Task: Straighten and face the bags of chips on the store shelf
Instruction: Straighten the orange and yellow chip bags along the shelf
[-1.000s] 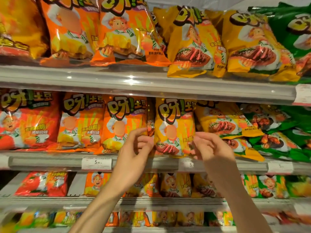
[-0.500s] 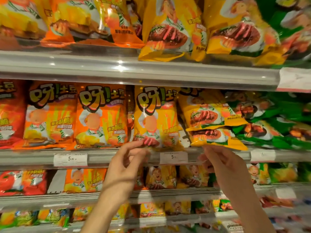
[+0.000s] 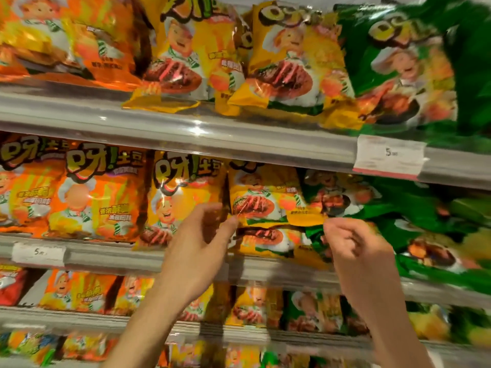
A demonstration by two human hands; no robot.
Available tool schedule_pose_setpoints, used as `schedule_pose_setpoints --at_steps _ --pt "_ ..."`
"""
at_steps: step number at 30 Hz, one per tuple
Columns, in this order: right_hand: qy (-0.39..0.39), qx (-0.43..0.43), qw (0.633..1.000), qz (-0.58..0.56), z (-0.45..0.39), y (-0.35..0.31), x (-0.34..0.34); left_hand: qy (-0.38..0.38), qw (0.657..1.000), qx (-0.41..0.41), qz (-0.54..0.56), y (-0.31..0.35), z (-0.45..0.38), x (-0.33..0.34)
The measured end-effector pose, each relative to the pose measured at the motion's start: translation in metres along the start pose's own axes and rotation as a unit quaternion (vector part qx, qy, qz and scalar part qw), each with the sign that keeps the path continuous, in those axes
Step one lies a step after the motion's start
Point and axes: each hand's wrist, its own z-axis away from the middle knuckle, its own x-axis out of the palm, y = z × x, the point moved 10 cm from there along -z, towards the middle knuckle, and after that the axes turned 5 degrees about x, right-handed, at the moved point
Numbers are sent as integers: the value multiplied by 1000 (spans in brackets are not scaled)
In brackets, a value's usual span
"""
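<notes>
Both hands are raised to the middle shelf [image 3: 148,254] of a snack display. The left hand [image 3: 198,243] reaches up with its fingers extended and its fingertips at the lower left edge of a tilted yellow bag [image 3: 265,200]; motion blur keeps me from telling whether that grip is merely touching or pinching the bag. The right hand [image 3: 354,244] has its fingers curled together, pinching at the bag's lower right corner, so that grip looks clamped on the yellow bag. The bag sits slanted between the two grips, lying over a second yellow bag [image 3: 268,240] that rests flat just below it.

Left of the left grip stands an upright yellow bag [image 3: 183,192] with large cartoon lettering that reads "呀!土豆" and a chef figure. Further left are two orange bags [image 3: 98,192] with the same lettering. Right of the right grip, green bags [image 3: 425,224] lie slumped in a heap.

A white price tag [image 3: 38,252] on the shelf rail reads "5", with smaller print too blurred to read. Above the grips, the upper shelf [image 3: 186,131] carries orange, yellow and green bags and another price label [image 3: 389,155] showing "5".
</notes>
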Motion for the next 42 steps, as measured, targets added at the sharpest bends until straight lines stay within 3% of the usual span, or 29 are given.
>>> schedule_pose_setpoints --at_steps 3,7,12,20,24,30,36,42 --pt "7 -6 1000 -3 -13 -10 4 -29 999 -6 -43 8 -15 13" --pt "8 -80 988 131 -34 -43 22 -81 993 -14 -90 16 -35 27" --pt "-74 -25 977 197 -45 -26 48 -124 988 -19 -92 18 -53 45" --pt "-123 18 992 38 -49 -18 33 -132 990 21 45 18 -48 38" --pt "-98 28 994 47 -50 -19 31 -168 981 37 90 22 -37 35" --pt "-78 64 994 34 -39 -17 42 -195 977 27 79 13 -27 25" --pt "-50 96 992 -69 -19 -9 44 -143 989 14 -18 17 -46 22" --pt "-55 70 988 -128 6 -20 52 -104 994 -22 22 14 -49 17"
